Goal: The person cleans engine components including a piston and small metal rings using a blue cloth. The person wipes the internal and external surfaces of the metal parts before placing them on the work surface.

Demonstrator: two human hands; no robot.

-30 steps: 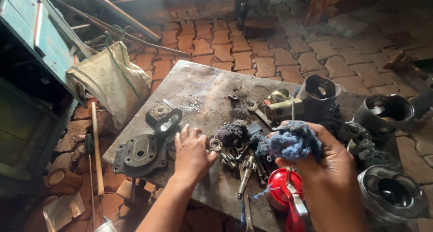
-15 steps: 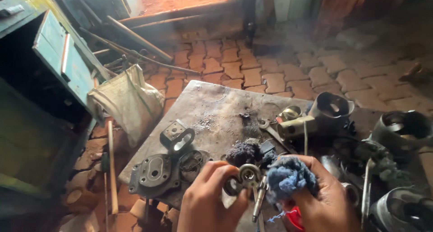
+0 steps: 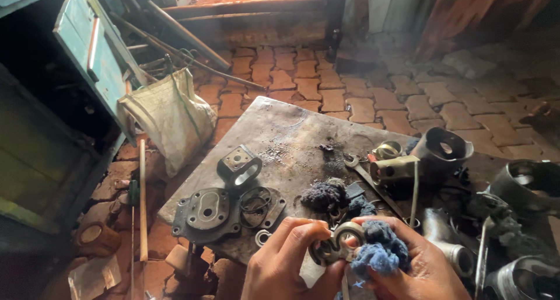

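Fingers (image 3: 300, 236) of your left hand (image 3: 286, 265) pinch a small metal ring part (image 3: 335, 247) just above the table's (image 3: 291, 136) near edge; your right hand (image 3: 408, 268) clasps a blue rag (image 3: 379, 253) against it.

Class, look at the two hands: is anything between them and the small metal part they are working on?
Nothing visible. The left hand pinches the small round metal ring part directly, and the right hand presses a fuzzy blue cleaning rag against it. The rag is the only thing between the right hand and the metal.
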